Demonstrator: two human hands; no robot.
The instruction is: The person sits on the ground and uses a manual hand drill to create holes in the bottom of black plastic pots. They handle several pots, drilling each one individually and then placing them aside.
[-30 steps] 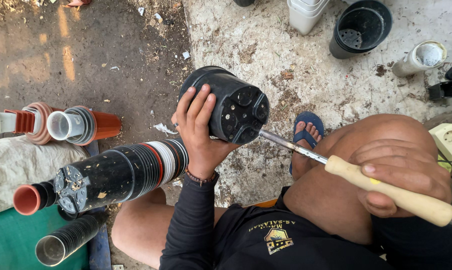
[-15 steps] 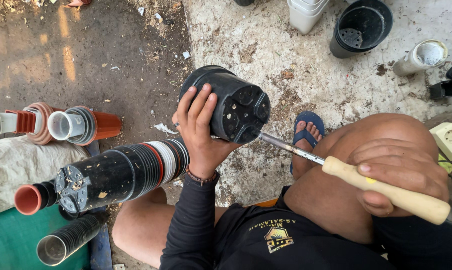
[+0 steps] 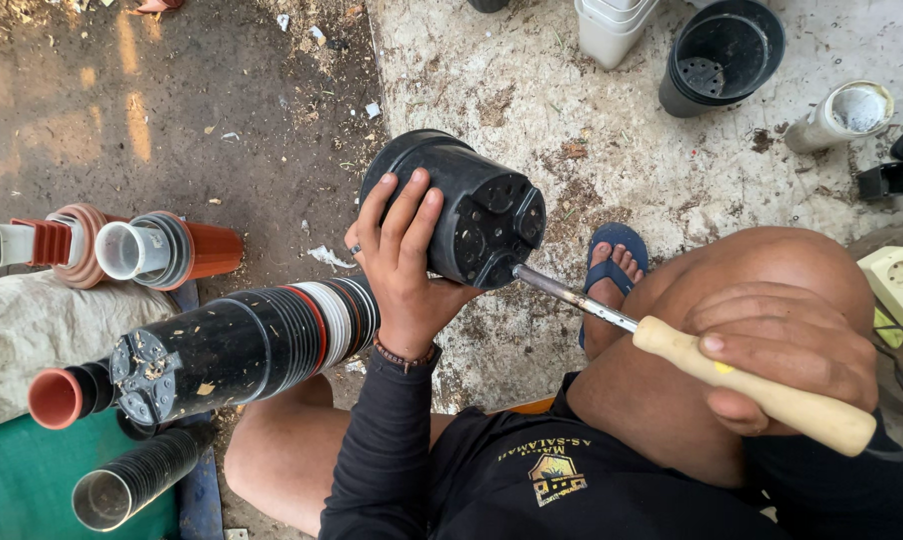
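Concrete, pale and gritty with soil crumbs, covers the right part of the ground [image 3: 672,190], while dark packed earth strewn with scraps of litter lies to the left. The left hand [image 3: 404,262] wraps around the side of a black plastic pot [image 3: 467,205] held on its side above the ground, base turned toward the person. The right hand [image 3: 787,350] rests on a bare knee, closed around the wooden handle of a soldering iron [image 3: 712,375], whose metal tip touches the pot's base near its edge. Just left of the forearm lies a long stack of nested pots [image 3: 242,345], black with red and white bands. An empty black pot [image 3: 722,55] and stacked white pots [image 3: 617,25] stand farther off on the concrete, and a blue sandal [image 3: 612,250] shows below the held pot.
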